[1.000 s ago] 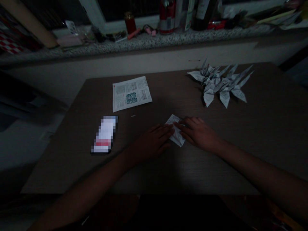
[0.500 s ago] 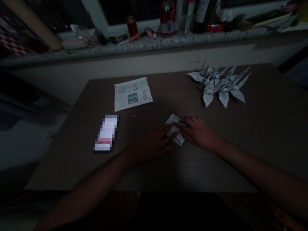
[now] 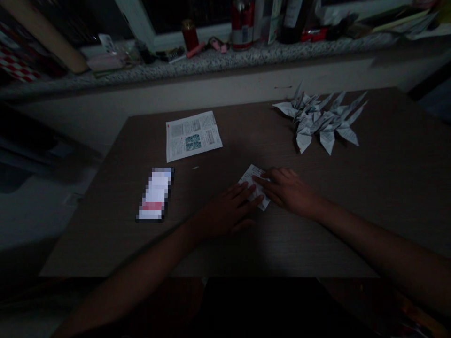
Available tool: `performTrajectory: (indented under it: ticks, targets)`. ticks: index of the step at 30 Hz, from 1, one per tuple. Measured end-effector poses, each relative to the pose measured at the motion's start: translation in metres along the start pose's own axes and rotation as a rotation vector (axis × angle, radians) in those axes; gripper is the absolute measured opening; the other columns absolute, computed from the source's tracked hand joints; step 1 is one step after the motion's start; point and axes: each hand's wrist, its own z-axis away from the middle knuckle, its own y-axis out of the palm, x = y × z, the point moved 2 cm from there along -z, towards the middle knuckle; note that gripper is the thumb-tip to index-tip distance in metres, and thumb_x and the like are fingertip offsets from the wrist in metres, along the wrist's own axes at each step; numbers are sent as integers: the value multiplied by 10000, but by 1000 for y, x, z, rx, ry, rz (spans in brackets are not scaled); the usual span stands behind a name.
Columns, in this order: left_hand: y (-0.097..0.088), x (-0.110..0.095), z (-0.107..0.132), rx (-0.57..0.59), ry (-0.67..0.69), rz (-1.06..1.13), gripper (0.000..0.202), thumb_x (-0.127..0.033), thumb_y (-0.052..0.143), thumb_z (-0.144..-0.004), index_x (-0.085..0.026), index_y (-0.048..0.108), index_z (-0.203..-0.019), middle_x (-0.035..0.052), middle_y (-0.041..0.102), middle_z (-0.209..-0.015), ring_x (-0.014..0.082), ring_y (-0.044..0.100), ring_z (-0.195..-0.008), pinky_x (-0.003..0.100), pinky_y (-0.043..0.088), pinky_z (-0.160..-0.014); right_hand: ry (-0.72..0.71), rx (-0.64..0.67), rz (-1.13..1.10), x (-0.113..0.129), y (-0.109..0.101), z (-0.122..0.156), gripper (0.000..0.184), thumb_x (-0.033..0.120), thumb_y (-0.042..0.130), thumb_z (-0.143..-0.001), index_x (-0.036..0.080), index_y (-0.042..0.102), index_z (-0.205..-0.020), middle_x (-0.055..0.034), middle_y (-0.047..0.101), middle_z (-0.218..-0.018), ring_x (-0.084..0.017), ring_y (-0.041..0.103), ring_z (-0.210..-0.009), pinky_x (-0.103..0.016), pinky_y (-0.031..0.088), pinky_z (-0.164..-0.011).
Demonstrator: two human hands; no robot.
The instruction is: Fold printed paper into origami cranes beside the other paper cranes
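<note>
A small folded piece of printed paper (image 3: 251,172) lies flat on the brown table (image 3: 141,253) in front of me. My left hand (image 3: 232,206) rests on its lower left side, palm down, with the fingers spread. From the right, my right hand (image 3: 287,190) lies across the paper's right edge. Its index finger stretches over the middle of the sheet, and the other fingers are extended. Parts of the paper are hidden under both hands, and the dim light blurs its creases.
At the back right stand several folded paper cranes (image 3: 326,122) in a cluster. A printed sheet (image 3: 193,136) lies at the back left, with a phone (image 3: 155,194) nearer me. A stone windowsill (image 3: 204,61) behind the table holds a red can (image 3: 242,26), bottles and clutter.
My left fingers have shifted slightly on the paper, spreading flatter toward its lower corner. My right hand stays nearly in place. The view has moved a little.
</note>
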Motion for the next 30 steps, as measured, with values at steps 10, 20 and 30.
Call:
performTrajectory:
  ticks: [10, 20, 30]
  targets:
    - [-2, -7, 2, -6, -3, 37, 660, -550, 530, -1034, -252, 380, -1604, 198, 234, -1708, 391, 208, -1591, 607, 305, -1244, 11, -1, -20, 0, 0, 0, 474, 329, 455, -1069, 215, 535, -1523, -172, 640, -1272, -317, 553, -1074, -453, 418, -885]
    - [-3, -3, 2, -11, 87, 54, 598, -501, 514, -1056, -239, 420, -1585, 157, 364, -1667, 313, 282, -1580, 553, 287, -1273, 9, 9, -26, -2, 1, 0, 466, 320, 451, -1068, 206, 540, -1510, -171, 634, -1292, -324, 543, -1116, -454, 405, -901]
    - [-8, -6, 3, 13, 85, 104, 538, -531, 540, -1038, -317, 508, -1530, 130, 334, -1685, 317, 243, -1593, 584, 264, -1269, 8, 7, -21, -2, 2, 0, 471, 314, 463, -1062, 196, 540, -1512, -180, 635, -1277, -328, 546, -1098, -457, 409, -891]
